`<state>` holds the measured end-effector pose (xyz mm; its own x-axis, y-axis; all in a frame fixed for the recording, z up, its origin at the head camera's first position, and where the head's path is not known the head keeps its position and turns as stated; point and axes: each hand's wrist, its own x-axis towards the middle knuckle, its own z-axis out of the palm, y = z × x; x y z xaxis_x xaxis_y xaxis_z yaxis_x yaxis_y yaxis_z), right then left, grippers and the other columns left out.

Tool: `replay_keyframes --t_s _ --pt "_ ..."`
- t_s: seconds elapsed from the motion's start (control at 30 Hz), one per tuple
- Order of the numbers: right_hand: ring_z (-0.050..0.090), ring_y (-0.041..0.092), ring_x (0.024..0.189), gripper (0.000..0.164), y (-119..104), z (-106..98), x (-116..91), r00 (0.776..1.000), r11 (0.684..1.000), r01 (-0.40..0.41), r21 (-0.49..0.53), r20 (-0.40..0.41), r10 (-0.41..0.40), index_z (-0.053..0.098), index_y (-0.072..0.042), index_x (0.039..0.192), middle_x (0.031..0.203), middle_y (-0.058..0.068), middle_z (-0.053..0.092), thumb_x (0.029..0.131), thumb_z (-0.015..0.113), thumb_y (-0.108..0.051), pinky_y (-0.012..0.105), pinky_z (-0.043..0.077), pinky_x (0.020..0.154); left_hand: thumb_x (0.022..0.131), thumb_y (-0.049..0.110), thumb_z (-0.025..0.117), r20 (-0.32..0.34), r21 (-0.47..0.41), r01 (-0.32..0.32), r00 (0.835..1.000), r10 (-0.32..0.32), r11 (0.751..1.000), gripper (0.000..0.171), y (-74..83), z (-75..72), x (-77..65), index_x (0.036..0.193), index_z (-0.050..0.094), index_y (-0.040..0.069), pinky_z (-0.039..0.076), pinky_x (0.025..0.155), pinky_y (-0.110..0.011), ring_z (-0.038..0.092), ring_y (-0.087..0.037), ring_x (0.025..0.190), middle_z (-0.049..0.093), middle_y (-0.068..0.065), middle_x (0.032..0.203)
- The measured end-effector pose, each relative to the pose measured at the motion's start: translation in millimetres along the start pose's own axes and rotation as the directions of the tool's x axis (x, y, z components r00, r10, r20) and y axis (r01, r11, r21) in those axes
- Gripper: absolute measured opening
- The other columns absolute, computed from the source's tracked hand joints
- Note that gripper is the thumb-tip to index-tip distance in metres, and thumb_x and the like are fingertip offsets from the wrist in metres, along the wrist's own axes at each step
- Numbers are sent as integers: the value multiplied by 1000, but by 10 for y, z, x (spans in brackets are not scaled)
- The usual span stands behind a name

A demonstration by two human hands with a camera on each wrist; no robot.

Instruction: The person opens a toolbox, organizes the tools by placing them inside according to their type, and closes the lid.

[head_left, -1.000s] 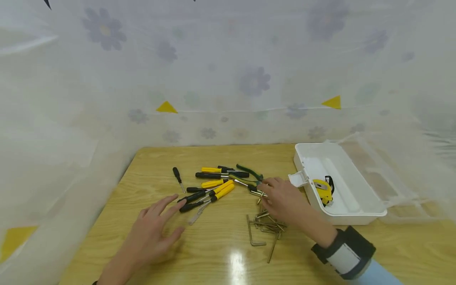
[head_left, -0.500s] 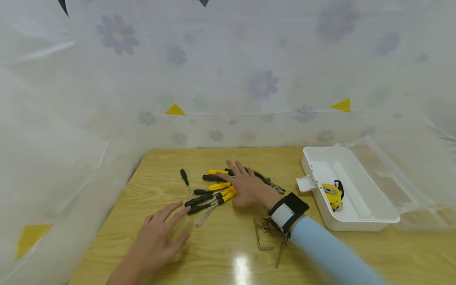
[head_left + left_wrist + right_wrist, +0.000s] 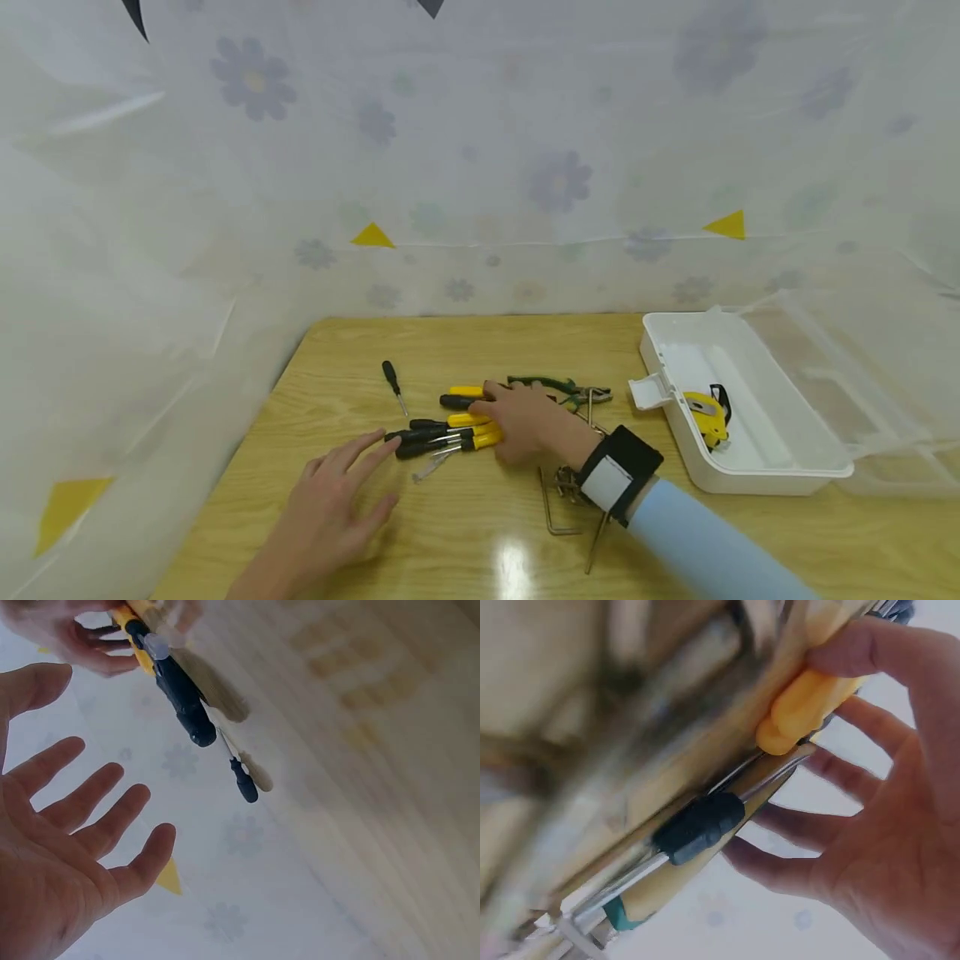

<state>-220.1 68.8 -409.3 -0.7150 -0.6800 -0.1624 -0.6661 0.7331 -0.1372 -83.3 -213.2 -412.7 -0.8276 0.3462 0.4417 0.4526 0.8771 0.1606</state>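
Note:
Several screwdrivers (image 3: 487,439) with yellow or black handles lie in a rough row on the wooden table. My right hand (image 3: 525,422) reaches over them, palm toward the left. In the right wrist view its thumb presses on the yellow handles (image 3: 802,709) while the fingers curl along their far side. A black-handled shaft (image 3: 701,825) runs below these fingers. My left hand (image 3: 326,504) hovers left of the row, fingers spread and holding nothing, fingertips by the black handles (image 3: 416,450). Green-handled pliers (image 3: 555,383) lie just behind the right hand.
A small black screwdriver (image 3: 390,375) lies apart at the back left. Brass-coloured hex keys (image 3: 553,530) are piled under the right wrist. A white toolbox (image 3: 757,483) with its lid open stands at the right, holding a yellow tape measure (image 3: 705,415).
My right hand has moved left from the hex keys onto the screwdrivers. The rear ones have been drawn nearer and the row is closer together. The pliers have turned and shifted right. My left hand stays put.

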Motion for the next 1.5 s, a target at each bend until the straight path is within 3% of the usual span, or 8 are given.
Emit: replay_keyframes --t_s 0.2,0.3,0.4,0.53,0.73,1.0,1.23,1.5 --pt "55 41 130 52 -90 -28 -364 999 1000 -25 -8 38 26 59 -27 139 152 11 47 89 72 -25 64 48 100 82 30 82 -29 9 -50 998 50 999 62 2 -14 36 140 62 23 53 83 -53 67 -26 116 65 -5 137" --pt "60 32 118 45 -109 -56 -493 999 1000 -23 0 23 23 64 -23 132 140 12 54 89 76 -31 55 53 90 81 30 83 -37 14 -59 998 59 998 62 -8 -17 43 140 63 22 53 82 -54 68 -27 116 65 -5 136" --pt "58 22 98 35 -99 -75 -556 999 1000 17 11 -38 -17 69 -20 119 116 7 59 90 79 -37 41 52 76 82 31 83 -21 12 -59 998 59 998 64 -18 -17 62 142 61 23 53 84 -54 67 -27 117 64 -4 138" --pt "41 13 79 25 -63 -61 -590 985 995 102 -8 -136 -102 75 -19 108 91 -3 51 90 78 -38 27 36 65 82 31 83 5 13 -55 999 55 998 64 -21 -20 76 142 61 25 53 85 -54 66 -27 118 63 -4 140" --pt "41 9 77 16 -2 -63 -690 952 986 162 -43 -257 -168 72 -17 103 89 -5 49 92 76 -27 21 38 64 83 31 83 21 14 -45 999 45 999 60 -6 -29 64 139 64 22 53 84 -53 67 -26 118 64 -4 138" --pt "44 3 64 24 148 -285 -997 906 991 111 -73 -404 -131 61 -17 101 84 -6 60 86 79 -15 18 36 55 83 31 84 41 13 -36 999 36 999 60 -20 -35 24 139 64 23 53 83 -54 67 -26 117 64 -4 138" --pt "46 2 62 21 346 -464 -1240 933 999 -17 -39 -360 2 62 -20 89 79 -10 60 85 83 -19 20 38 54 81 31 85 30 17 -36 999 36 999 62 -55 -29 33 139 64 23 53 83 -54 68 -27 115 65 -5 138" --pt "30 1 56 40 458 -435 -1385 954 996 -32 85 -296 56 47 -20 69 61 -13 40 81 84 -12 21 29 57 81 30 85 25 24 -40 999 39 999 62 -53 -34 31 139 64 23 54 82 -53 67 -26 117 65 -6 137"
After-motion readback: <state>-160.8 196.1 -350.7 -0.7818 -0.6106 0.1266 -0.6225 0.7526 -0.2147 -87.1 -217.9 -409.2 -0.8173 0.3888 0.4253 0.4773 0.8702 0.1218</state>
